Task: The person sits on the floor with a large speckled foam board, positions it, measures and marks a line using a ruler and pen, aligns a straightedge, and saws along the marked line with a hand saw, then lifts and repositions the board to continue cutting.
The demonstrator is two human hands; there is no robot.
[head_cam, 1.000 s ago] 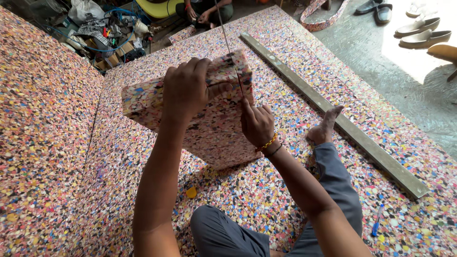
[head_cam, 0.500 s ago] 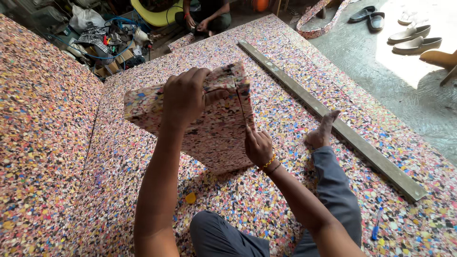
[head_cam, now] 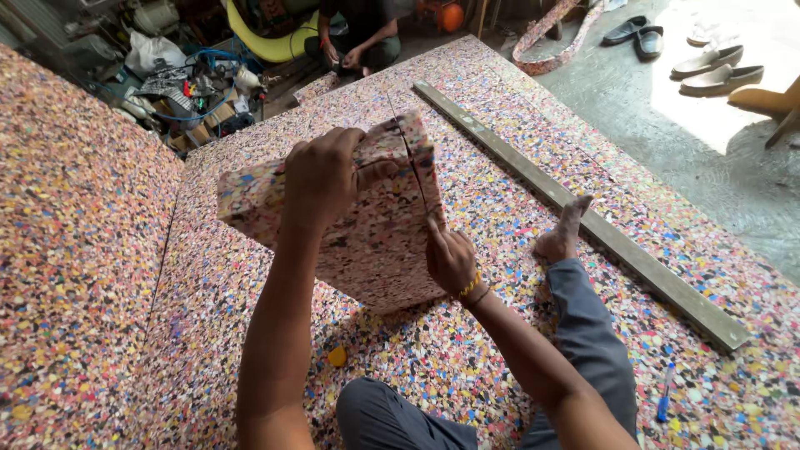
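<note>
I sit on a large speckled multi-coloured foam sheet [head_cam: 100, 275]. A thick block of the same foam [head_cam: 375, 250] stands tilted on its edge in front of me. My left hand [head_cam: 325, 175] clamps the block's top edge, fingers curled over it. My right hand [head_cam: 450, 260] is fisted against the block's right side, low down, gripping a long thin blade [head_cam: 408, 150]. The blade runs up through the block along a dark cut line and sticks out above the top edge. Its handle is hidden in my fist.
A long grey straightedge [head_cam: 600, 233] lies diagonally to the right, beside my bare foot [head_cam: 562, 237]. A blue pen [head_cam: 664, 392] and a small yellow piece [head_cam: 336, 357] lie on the sheet. Another person [head_cam: 358, 37] sits beyond; tools and clutter [head_cam: 192, 87] back left, shoes [head_cam: 708, 75] back right.
My right hand has slid down the block's right side, drawing the blade lower through the foam. My left hand has kept its grip on the top edge.
</note>
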